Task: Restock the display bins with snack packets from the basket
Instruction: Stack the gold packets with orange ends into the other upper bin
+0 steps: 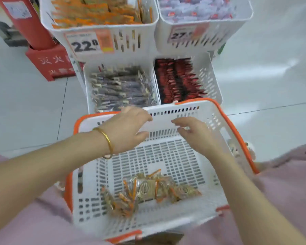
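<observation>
Currently left hand (129,128) and right hand (196,133) held over far wall of white, orange-rimmed basket (207,110), fingers loosely spread, nothing gripped. Snack packets (148,191), orange-striped, heaped toward near edge of basket floor. Display bins (208,80), stocked with packets, stacked just beyond basket's far rim.

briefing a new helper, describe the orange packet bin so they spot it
Find the white display rack beyond the basket. Its upper left bin carries a price tag starting 22. Only it holds orange packets; neighbours hold pale, grey or red.
</observation>
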### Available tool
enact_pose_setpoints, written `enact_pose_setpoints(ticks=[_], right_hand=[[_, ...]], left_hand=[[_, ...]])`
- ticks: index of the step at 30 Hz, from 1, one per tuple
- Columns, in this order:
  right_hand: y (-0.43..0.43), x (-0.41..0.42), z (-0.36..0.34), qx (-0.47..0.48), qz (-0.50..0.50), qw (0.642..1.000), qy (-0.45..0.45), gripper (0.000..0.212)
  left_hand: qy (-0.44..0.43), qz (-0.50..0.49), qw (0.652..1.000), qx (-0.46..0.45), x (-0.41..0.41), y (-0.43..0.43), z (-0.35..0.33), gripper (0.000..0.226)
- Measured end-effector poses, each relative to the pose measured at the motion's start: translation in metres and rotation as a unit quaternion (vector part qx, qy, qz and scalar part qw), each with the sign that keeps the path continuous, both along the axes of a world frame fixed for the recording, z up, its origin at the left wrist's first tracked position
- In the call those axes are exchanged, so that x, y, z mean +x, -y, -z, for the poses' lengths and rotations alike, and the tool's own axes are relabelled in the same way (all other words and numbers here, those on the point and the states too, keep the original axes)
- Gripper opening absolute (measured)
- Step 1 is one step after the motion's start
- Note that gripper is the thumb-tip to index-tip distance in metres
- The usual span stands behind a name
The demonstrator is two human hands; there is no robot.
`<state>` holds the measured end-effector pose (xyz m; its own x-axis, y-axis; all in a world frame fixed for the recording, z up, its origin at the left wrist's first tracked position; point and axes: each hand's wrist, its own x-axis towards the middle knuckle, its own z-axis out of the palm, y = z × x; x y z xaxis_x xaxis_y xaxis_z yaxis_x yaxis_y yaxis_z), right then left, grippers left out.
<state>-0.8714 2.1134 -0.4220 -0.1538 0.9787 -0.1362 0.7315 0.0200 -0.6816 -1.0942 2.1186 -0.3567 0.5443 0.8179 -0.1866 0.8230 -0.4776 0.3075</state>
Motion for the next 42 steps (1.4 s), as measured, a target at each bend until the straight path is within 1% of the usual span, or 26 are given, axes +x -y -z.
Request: enact_pose_setpoints(ticks=[2, 5, 7, 9, 10, 12, 14, 16, 18, 21, 23, 25, 28, 30, 34, 36, 38, 40, 41, 42], right_hand=[[0.014, 0.009, 0.036, -0.073, -0.033, 0.995, 0.056, 0.033], [0.027, 0.022, 0.077, -0.174, -0.086, 0.975, 0.111, 0.039], [0.031, 0.029, 0.103, -0.256, -0.132, 0.944, 0.158, 0.053], [0.032, 0.032, 0.128, -0.322, -0.192, 0.907, 0.193, 0.074], [0.033, 0.031, 0.139, -0.337, -0.222, 0.891, 0.207, 0.085], [0.035, 0.028, 0.158, -0.330, -0.278, 0.867, 0.248, 0.104], [0.039, 0.025, 0.172, -0.296, -0.334, 0.843, 0.301, 0.115], [0.044, 0.022, 0.182, -0.257, -0.378, 0.824, 0.334, 0.118], [0.047, 0.021, 0.188, -0.222, -0.401, 0.820, 0.343, 0.115], [0.048, 0.019, 0.194, -0.176, -0.410, 0.832, 0.328, 0.112], [0.050, 0.017, 0.196, -0.170, -0.396, 0.849, 0.306, 0.108], [0.051, 0.016, 0.196, -0.177, -0.381, 0.858, 0.295, 0.102], [0.049, 0.016, 0.195, -0.221, -0.348, 0.863, 0.291, 0.088], [0.047, 0.017, 0.194, -0.260, -0.311, 0.874, 0.267, 0.083], [0.047, 0.021, 0.188, -0.308, -0.241, 0.897, 0.204, 0.087], [0.046, 0.021, 0.177, -0.318, -0.204, 0.910, 0.172, 0.088], [0.037, 0.021, 0.158, -0.307, -0.169, 0.925, 0.149, 0.083], [0.019, 0.018, 0.127, -0.274, -0.134, 0.947, 0.102, 0.062], [0.009, 0.015, 0.109, -0.253, -0.116, 0.958, 0.072, 0.051], [-0.002, 0.011, 0.089, -0.227, -0.103, 0.967, 0.046, 0.045]], left_hand=[[-0.049, 0.025, 0.998, -0.032, 0.007, 0.019, 0.023, 0.045], [-0.099, 0.061, 0.992, -0.053, 0.018, 0.031, 0.044, 0.046], [-0.113, 0.076, 0.989, -0.059, 0.025, 0.031, 0.051, 0.045], [-0.117, 0.083, 0.988, -0.064, 0.029, 0.028, 0.055, 0.044], [-0.116, 0.084, 0.988, -0.066, 0.031, 0.026, 0.056, 0.043], [-0.120, 0.086, 0.987, -0.070, 0.035, 0.022, 0.059, 0.043], [-0.130, 0.089, 0.984, -0.078, 0.038, 0.019, 0.062, 0.043], [-0.135, 0.092, 0.983, -0.085, 0.038, 0.017, 0.065, 0.045], [-0.137, 0.092, 0.982, -0.094, 0.037, 0.016, 0.068, 0.046], [-0.147, 0.085, 0.979, -0.110, 0.035, 0.015, 0.071, 0.046], [-0.150, 0.078, 0.978, -0.119, 0.034, 0.014, 0.071, 0.046], [-0.152, 0.072, 0.977, -0.127, 0.033, 0.013, 0.071, 0.046], [-0.155, 0.074, 0.977, -0.130, 0.032, 0.013, 0.071, 0.046], [-0.156, 0.077, 0.976, -0.132, 0.032, 0.013, 0.071, 0.046], [-0.151, 0.073, 0.976, -0.139, 0.030, 0.014, 0.069, 0.045], [-0.141, 0.060, 0.976, -0.155, 0.030, 0.015, 0.067, 0.044], [-0.128, 0.025, 0.974, -0.185, 0.030, 0.014, 0.067, 0.043], [-0.088, -0.053, 0.969, -0.225, 0.030, 0.010, 0.068, 0.043], [-0.045, -0.118, 0.957, -0.260, 0.029, 0.007, 0.070, 0.046], [0.019, -0.202, 0.928, -0.313, 0.028, 0.004, 0.069, 0.052]])
